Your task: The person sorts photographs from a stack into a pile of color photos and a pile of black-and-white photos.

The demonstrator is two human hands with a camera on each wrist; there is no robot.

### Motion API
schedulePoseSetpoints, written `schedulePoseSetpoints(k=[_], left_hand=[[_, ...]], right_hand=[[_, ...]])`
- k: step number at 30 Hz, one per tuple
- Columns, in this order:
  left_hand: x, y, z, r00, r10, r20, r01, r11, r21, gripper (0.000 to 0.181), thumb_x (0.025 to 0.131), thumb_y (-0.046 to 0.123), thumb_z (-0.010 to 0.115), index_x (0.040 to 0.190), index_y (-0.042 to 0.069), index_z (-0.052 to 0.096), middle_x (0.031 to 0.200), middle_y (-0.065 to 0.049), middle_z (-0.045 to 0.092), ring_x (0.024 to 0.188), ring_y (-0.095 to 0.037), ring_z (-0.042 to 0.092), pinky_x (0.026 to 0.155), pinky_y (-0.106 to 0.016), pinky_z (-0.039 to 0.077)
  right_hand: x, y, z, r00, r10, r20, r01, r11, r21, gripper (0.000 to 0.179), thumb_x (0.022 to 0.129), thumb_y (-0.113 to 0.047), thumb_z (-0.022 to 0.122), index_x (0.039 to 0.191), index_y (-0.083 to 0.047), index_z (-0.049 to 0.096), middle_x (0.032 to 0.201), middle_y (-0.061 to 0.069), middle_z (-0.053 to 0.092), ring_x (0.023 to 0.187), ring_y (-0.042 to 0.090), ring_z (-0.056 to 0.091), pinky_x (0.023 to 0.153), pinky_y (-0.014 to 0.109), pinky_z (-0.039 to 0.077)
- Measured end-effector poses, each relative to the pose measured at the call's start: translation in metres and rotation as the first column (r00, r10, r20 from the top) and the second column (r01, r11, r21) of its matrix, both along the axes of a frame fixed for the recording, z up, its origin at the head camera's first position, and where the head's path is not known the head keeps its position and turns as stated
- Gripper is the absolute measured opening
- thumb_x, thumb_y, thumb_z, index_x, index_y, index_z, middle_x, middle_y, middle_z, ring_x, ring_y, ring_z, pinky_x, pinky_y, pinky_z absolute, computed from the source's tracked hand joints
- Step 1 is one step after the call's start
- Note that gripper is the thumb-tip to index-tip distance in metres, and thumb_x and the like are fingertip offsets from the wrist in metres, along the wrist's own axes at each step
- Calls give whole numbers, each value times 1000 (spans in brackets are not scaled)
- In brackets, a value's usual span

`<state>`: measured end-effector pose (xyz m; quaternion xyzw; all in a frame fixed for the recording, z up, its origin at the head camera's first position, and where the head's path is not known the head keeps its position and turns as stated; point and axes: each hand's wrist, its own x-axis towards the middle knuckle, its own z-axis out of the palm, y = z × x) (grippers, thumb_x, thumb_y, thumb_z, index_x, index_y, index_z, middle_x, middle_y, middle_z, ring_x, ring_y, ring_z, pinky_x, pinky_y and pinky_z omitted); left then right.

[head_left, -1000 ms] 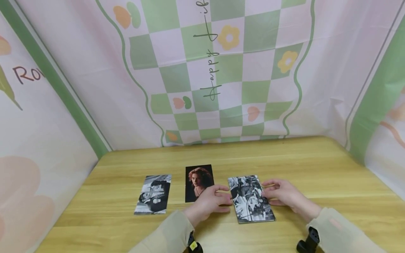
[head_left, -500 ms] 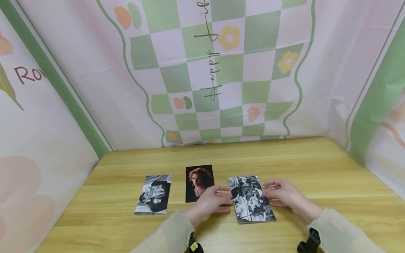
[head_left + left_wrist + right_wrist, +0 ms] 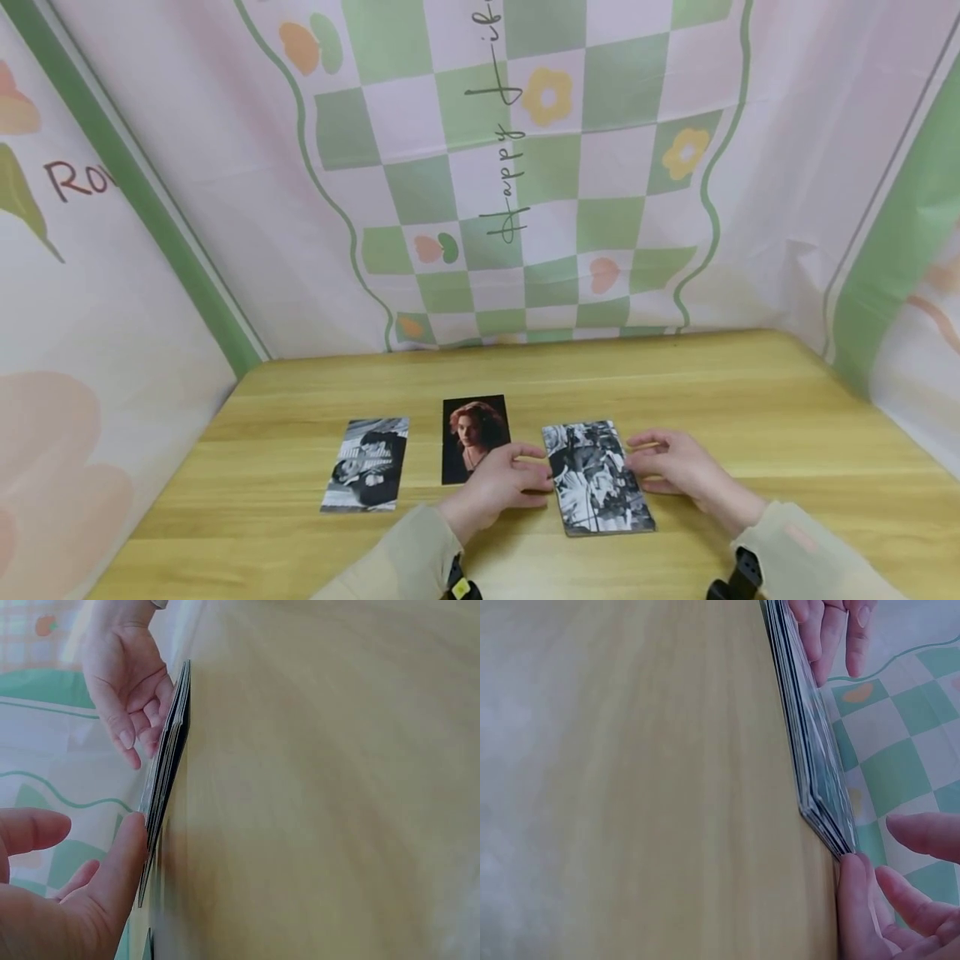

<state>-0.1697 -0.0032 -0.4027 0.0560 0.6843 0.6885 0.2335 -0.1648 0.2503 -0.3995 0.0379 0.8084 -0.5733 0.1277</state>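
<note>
A stack of black-and-white photo cards point(image 3: 600, 479) lies flat on the table between my two hands. The left hand point(image 3: 498, 487) is at its left side, partly covering the lower corner of a dark colour portrait card point(image 3: 468, 433). In the left wrist view, that hand's thumb point(image 3: 124, 862) touches the edge of the stack point(image 3: 169, 750), whose layered cards show side-on. At the stack's right side is the right hand point(image 3: 682, 471). The right wrist view has its thumb point(image 3: 855, 900) against a corner of the stack point(image 3: 814, 750), other fingers apart from it.
Another black-and-white photo card point(image 3: 366, 465) lies on the left of the wooden table point(image 3: 247, 467). A patterned cloth curtain point(image 3: 525, 200) rises behind the table, with more cloth at both sides.
Both hands stay beside the stack with hardly any movement. The whole head view has shifted slightly downward in the picture; the cards lie as before.
</note>
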Motion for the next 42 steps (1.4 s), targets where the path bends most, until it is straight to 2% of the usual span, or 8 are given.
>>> schedulePoseSetpoints(k=[5, 11, 21, 28, 37, 42], left_hand=[[-1, 0, -1, 1000, 5, -2, -5, 1000, 6, 36, 89, -7, 56, 124, -10, 49, 110, -25, 64, 92, -27, 67, 80, -42, 59], [-1, 0, -1, 1000, 7, 16, -8, 1000, 26, 36, 89, -7, 55, 124, -11, 49, 110, -26, 64, 87, -23, 67, 81, -41, 59], [-2, -1, 0, 1000, 4, 16, -4, 1000, 6, 33, 90, -2, 55, 123, -9, 51, 106, -25, 66, 89, -26, 68, 83, -39, 58], [-1, -1, -1, 1000, 13, 26, -14, 1000, 21, 33, 90, -1, 57, 121, -10, 52, 103, -22, 66, 84, -20, 67, 82, -38, 58], [-1, -1, -5, 1000, 12, 2, -12, 999, 47, 34, 90, -2, 55, 121, -13, 50, 113, -29, 62, 98, -34, 66, 86, -39, 57], [-1, -1, -4, 1000, 21, 11, -21, 999, 43, 33, 90, -2, 55, 121, -13, 50, 112, -28, 63, 98, -34, 66, 86, -39, 57]], right_hand=[[-1, -1, -2, 1000, -20, -4, 20, 1000, 3, 52, 84, -4, 66, 124, 18, 41, 108, 25, 61, 87, 16, 64, 80, 37, 59], [-3, -1, -3, 999, -41, 0, 41, 999, -9, 48, 86, -4, 63, 123, 18, 42, 103, 18, 64, 84, 14, 64, 79, 35, 59], [-3, 1, -3, 1000, -27, 1, 27, 999, -44, 48, 87, -3, 61, 123, 20, 40, 94, 8, 67, 83, 13, 64, 77, 32, 59], [-3, 2, -3, 999, -29, 13, 30, 998, -64, 46, 89, -5, 60, 123, 19, 41, 89, 2, 68, 81, 11, 64, 73, 29, 59], [-3, 1, -4, 999, -36, 21, 37, 997, -69, 43, 89, -6, 60, 121, 17, 43, 86, 0, 67, 78, 9, 64, 72, 27, 59], [-3, 2, -4, 999, -31, 22, 33, 997, -71, 43, 89, -7, 60, 121, 17, 43, 87, 1, 68, 78, 10, 64, 72, 27, 59]])
